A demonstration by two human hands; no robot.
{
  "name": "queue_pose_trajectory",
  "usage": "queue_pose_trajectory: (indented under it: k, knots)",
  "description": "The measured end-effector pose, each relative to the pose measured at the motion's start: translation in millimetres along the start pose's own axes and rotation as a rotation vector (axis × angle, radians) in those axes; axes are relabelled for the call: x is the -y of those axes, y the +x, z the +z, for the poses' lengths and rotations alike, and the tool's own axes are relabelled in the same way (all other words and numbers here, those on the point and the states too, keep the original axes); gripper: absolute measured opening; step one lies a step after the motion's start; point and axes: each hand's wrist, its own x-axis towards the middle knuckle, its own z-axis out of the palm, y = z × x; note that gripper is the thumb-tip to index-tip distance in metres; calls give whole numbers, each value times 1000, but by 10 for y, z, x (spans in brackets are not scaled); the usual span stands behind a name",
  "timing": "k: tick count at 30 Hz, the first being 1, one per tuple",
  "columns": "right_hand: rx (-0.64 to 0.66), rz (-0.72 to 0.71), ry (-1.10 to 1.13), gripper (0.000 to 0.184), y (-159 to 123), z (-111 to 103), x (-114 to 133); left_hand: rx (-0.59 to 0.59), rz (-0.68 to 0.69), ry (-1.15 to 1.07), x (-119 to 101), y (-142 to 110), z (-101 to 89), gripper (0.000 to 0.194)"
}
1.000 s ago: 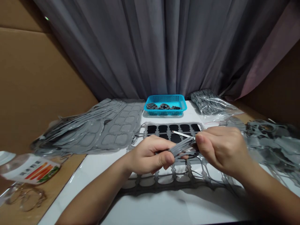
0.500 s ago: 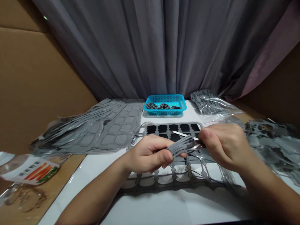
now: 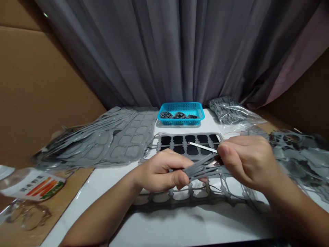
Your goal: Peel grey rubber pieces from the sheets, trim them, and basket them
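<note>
Grey curtains [image 3: 164,51] hang at the back, behind a white worktop [image 3: 180,228]. On the far left is a brown cardboard wall [image 3: 43,79]. Near it are a bottle [image 3: 33,183] with red and green on its label and a pair of glasses [image 3: 29,216]. Next comes a big pile of grey sheets [image 3: 102,137]. The left hand [image 3: 161,169] is pinched tight on a bunch of grey strips [image 3: 200,166]. Under the hands is a grey sheet with holes [image 3: 177,206]. Behind them is a grey sheet with black shapes [image 3: 178,140], and past that a blue basket [image 3: 164,122] with some black and grey bits [image 3: 180,115] in it. The strips point to the right hand, with a white stick [image 3: 202,146] just behind them. The right hand [image 3: 246,163] is curled up tight on a shiny thing [image 3: 218,160]; I can't tell what it is. Farther right are a clear bag [image 3: 226,111] full of grey stuff and a messy heap of grey scraps [image 3: 300,157].
</note>
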Motion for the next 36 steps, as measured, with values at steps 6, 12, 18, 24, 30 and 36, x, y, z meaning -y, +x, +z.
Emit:
queue_pose_trajectory:
  k: [6,12,18,24,30,36]
  knots:
    - [5,-23,10,42,0,12,40,65,-19,30,-4,-16,-18,39]
    - [5,-27,47,42,-3,30,53,89,-1,15,21,-12,-12,35]
    - [-3,-23,44,43,-9,37,65,79,19,47,27,-8,-13,37]
    - [-12,-23,42,43,-8,48,54,65,59,28,31,12,-2,36]
    - [36,15,147,41,-2,-4,11,37,47,-5,25,4,2,36]
    - [29,13,122,41,-9,-30,8,28,49,6,28,-1,1,36]
